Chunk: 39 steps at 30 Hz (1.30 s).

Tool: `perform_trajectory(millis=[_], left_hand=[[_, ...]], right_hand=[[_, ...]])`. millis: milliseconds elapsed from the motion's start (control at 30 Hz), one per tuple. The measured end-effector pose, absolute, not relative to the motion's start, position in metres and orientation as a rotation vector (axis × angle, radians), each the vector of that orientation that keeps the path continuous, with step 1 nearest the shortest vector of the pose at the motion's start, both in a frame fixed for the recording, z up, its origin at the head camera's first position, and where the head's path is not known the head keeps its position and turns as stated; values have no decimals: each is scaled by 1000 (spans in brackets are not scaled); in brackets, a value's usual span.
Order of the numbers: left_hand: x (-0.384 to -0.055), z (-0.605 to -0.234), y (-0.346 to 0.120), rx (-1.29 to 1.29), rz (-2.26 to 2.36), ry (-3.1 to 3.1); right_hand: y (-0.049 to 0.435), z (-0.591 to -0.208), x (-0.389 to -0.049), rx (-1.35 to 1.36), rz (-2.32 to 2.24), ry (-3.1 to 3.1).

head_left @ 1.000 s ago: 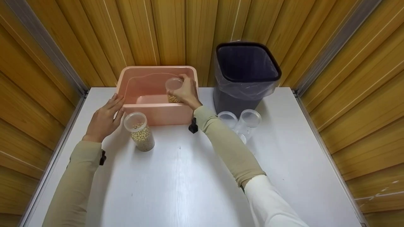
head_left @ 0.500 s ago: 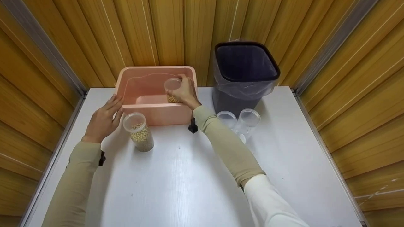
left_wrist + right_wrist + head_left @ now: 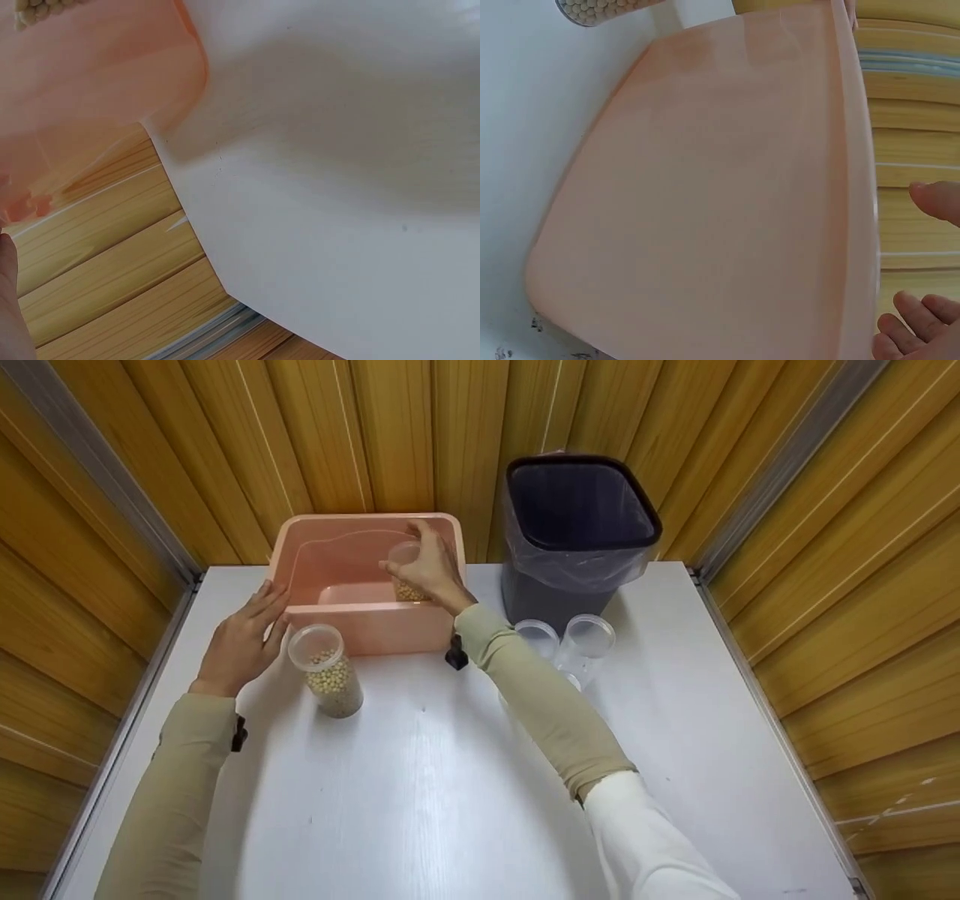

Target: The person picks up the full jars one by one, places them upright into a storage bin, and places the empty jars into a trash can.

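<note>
My left hand rests with extended fingers at the left end of a pink plastic bin. Inside the bin, toward its right end, stands a clear plastic jar partly filled with yellowish beans. Over this jar is my right hand, its thumb and fingers spread apart. The right wrist view shows the thumb and the curved fingers with a wide gap between them. Just in front of the bin, a second clear jar holds pale round beans.
A dark waste bin lined with a clear bag stands at the back right of the white table. Before it are clear containers, partly covered by my right sleeve. Wood-patterned walls enclose the back and both sides.
My right hand has let go of the jar in the pink bin; its fingers have spread and risen slightly. The left hand stays at the bin's rim, and the view shifts slightly.
</note>
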<state>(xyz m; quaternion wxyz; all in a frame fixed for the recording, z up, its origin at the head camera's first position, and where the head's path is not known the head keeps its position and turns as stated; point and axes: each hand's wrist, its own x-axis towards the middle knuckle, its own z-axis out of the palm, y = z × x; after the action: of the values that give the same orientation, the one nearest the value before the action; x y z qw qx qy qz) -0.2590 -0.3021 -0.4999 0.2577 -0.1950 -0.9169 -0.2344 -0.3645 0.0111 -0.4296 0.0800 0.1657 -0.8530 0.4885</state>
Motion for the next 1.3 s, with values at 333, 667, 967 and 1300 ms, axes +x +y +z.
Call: perform_trajectory(millis=[333, 667, 967, 1300], left_hand=[[-266, -499, -302, -534, -649, -2475], [-260, -506, -303, -539, -666, -2441], [-258, -518, -305, -499, -709, -2378], [-265, -518, -301, -508, -720, -2359]], right_hand=[[8, -419, -345, 677, 1445, -2577], [-4, -425, -308, 823, 1439, -2611], [-18, -445, -281, 1044, 1424, -2541], [-28, -467, -267, 1147, 1471, -2544]])
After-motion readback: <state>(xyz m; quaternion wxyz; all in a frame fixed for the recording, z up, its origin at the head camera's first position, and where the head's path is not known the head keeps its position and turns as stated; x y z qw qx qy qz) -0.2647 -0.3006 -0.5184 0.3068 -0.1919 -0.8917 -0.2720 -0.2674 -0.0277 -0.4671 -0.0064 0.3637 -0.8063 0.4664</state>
